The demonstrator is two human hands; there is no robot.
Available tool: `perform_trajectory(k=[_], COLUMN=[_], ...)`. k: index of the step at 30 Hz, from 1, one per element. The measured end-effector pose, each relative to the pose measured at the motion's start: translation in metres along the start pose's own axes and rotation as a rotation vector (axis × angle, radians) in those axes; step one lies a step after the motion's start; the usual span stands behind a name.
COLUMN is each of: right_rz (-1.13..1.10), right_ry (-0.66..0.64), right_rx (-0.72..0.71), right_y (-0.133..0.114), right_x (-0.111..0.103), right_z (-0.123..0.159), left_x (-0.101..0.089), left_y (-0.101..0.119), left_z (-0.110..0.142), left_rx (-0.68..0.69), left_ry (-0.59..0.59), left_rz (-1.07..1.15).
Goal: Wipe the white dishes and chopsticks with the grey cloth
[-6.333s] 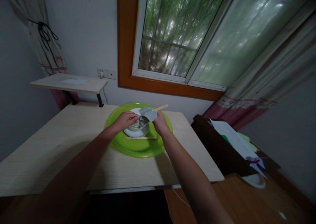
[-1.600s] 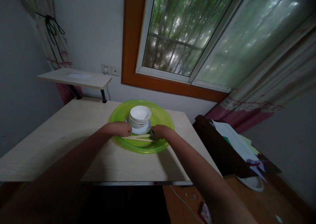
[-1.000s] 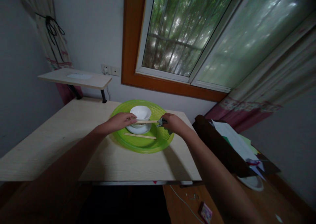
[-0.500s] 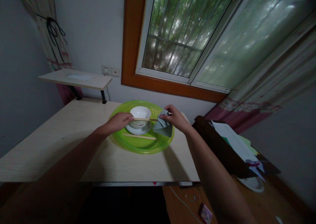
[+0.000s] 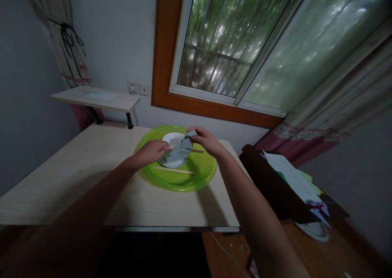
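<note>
A round green plastic basket (image 5: 202, 175) sits on the pale wooden table (image 5: 92, 175). Inside it stands a stack of white bowls (image 5: 170, 139) on a saucer. My left hand (image 5: 153, 151) pinches one end of a wooden chopstick (image 5: 198, 151), held level over the bowls. My right hand (image 5: 205, 138) grips a grey cloth (image 5: 179, 153) that hangs down over the chopstick and the front of the bowls. A second chopstick (image 5: 173, 170) lies on the basket floor, nearer to me.
A small raised shelf (image 5: 94, 98) stands at the table's far left, under a tied curtain. A wall socket (image 5: 137, 88) sits below the window frame. To the right, a dark low piece of furniture (image 5: 275, 188) carries papers (image 5: 290, 175).
My left hand lifted one chopstick from the basket floor and held it over the bowls. My right hand raised the grey cloth and brought it left over the chopstick.
</note>
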State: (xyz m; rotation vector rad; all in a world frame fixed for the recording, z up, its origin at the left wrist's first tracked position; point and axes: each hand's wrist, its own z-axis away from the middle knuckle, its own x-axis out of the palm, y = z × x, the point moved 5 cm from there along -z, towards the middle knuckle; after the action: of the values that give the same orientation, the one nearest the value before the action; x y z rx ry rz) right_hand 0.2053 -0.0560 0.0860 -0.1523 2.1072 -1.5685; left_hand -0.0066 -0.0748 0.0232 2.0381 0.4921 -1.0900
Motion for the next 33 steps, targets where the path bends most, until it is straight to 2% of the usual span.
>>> perform_trajectory(k=[5,8,13,18,23,28,33], right_rz=[0.229,0.257,0.153,-0.041,-0.086,0.207,0.520], right_ry=[-0.015,-0.010,0.059,0.112,0.281,0.566,0.652], right_rx=[-0.089,-0.129,-0.081,-0.038,-0.019,0.089,0.095], right_y=[0.007,0.008,0.017,0.024,0.033,0.045,0.043], right_x=[-0.003,-0.002,-0.001,0.003,0.006,-0.003,-0.007], right_z=[-0.004,-0.003,-0.004,-0.009,-0.016,-0.019,-0.013], left_x=[0.003,0.002,-0.001,0.006,0.013,0.014,0.014], left_y=[-0.006,-0.005,0.006,0.007,0.010,0.013,0.009], left_z=[-0.003,-0.003,-0.002,-0.002,-0.005,-0.005,-0.003], left_rx=[-0.034,-0.064,-0.065,-0.113,-0.097,-0.119,-0.168], left_ry=[0.003,0.020,0.033,-0.043,-0.115,-0.130,-0.133], left_rz=[0.058,0.111,0.243,0.379,0.455,0.462,0.528])
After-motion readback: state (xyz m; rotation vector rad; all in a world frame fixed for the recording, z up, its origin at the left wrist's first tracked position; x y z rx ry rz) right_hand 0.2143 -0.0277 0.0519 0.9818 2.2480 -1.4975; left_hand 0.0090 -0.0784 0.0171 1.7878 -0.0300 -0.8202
